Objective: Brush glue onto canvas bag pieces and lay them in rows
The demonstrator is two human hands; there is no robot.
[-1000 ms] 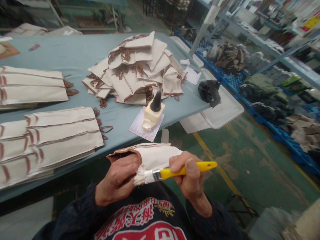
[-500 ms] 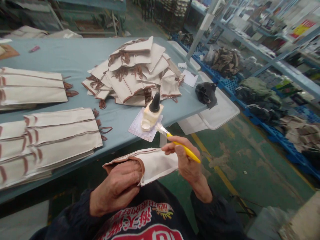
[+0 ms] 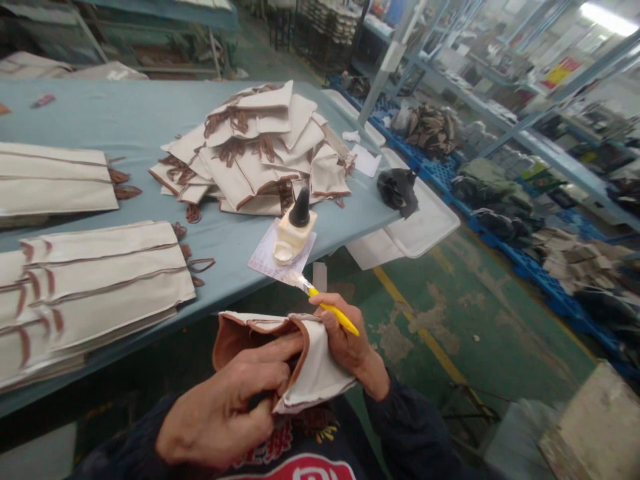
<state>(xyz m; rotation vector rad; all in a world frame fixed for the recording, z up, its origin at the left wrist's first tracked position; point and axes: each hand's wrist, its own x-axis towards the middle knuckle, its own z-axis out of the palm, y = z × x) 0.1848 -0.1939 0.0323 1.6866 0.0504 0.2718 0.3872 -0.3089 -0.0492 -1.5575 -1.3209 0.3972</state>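
Observation:
A cream fabric pouch [image 3: 323, 363] with brown trim hangs between my hands, its mouth spread open to the left. The fingers of my left hand [image 3: 230, 400] reach inside the mouth and pinch near its lower edge. My right hand [image 3: 350, 340] holds a yellow-handled brush [image 3: 333, 311] and rests against the pouch's far side; its other fingertips are hidden. The brush's bristles point at a pale card [image 3: 260, 257] on the table corner. On that card stands a cream glue bottle [image 3: 295, 230] with a black cone top.
A heap of pouches [image 3: 255, 157] lies on the blue-covered table [image 3: 220, 283] behind the bottle. Flat stacks [image 3: 120, 267] line the left side. A black crumpled bag [image 3: 397, 189] sits at the right corner, beside a white tray [image 3: 435, 223].
The pouch's mouth has opened wider, and my left hand has shifted down and left. My right hand has moved left and lower with the brush. The whole view has shifted slightly.

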